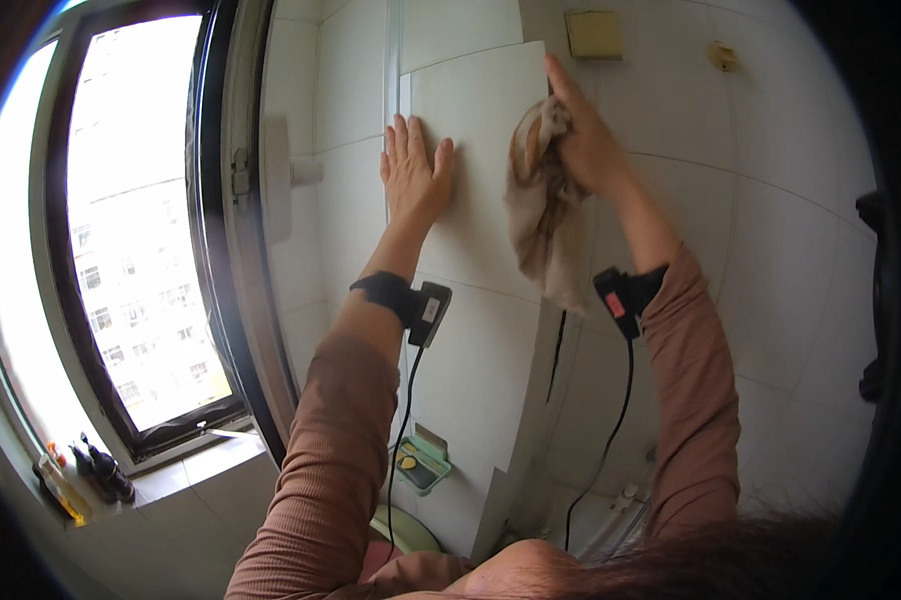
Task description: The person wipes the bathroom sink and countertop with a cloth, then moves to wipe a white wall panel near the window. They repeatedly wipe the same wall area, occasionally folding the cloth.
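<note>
Pale wall tiles (473, 225) cover a boxed-out column in front of me. My left hand (414, 169) lies on the column's left side, palm toward the tile, fingers apart and pointing up. At the column's right edge, my right hand (587, 146) grips a crumpled beige and brown cloth (544, 217). The cloth hangs down along the corner, and one extended finger reaches past it along the tile edge. Bunched fabric hides some of the right fingers.
On the left is a dark-framed window (143, 225); several bottles (94, 472) stand on its sill (195, 457). A green soap dish (424, 465) is fixed low on the column. Black cables (612, 435) hang from both wrist devices. A yellowish square plate (595, 35) sits upper right.
</note>
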Tool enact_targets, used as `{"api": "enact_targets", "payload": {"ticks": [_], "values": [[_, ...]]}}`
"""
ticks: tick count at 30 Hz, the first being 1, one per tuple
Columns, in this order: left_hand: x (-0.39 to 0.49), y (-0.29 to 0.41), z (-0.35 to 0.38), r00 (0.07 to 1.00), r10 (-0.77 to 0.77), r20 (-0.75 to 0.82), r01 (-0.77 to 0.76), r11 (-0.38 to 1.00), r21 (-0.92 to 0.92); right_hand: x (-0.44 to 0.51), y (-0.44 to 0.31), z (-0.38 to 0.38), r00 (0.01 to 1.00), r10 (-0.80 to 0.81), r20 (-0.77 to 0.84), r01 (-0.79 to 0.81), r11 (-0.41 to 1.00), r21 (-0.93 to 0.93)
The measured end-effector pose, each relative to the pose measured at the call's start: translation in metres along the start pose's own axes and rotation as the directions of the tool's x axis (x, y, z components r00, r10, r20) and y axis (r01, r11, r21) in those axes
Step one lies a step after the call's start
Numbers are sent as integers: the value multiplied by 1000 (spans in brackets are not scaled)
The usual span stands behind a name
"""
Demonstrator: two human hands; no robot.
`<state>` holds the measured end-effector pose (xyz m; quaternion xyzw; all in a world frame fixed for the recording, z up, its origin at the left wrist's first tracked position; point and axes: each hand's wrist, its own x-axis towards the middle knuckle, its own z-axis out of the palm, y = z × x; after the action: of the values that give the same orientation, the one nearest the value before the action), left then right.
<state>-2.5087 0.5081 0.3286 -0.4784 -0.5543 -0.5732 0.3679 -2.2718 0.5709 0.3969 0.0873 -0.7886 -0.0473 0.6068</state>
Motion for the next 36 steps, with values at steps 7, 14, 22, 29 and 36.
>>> {"api": "enact_targets", "payload": {"ticks": [7,14,22,29,36], "values": [[-4,-2,-2,999,-6,47,6,1000,-2,-21,-15,6,996,85,15,-86,991,99],[0,-3,-4,998,-29,64,34,996,-82,-21,-14,15,994,107,-21,-106,994,40],[-22,61,-26,979,201,25,-193,963,-186,-113,-31,24,999,35,-7,-34,988,152],[-9,128,-7,941,335,37,-337,936,98,-246,-65,48,973,224,58,-231,941,248],[-1,114,6,930,365,42,-365,931,15,-374,-116,65,863,457,216,-505,807,307]]}}
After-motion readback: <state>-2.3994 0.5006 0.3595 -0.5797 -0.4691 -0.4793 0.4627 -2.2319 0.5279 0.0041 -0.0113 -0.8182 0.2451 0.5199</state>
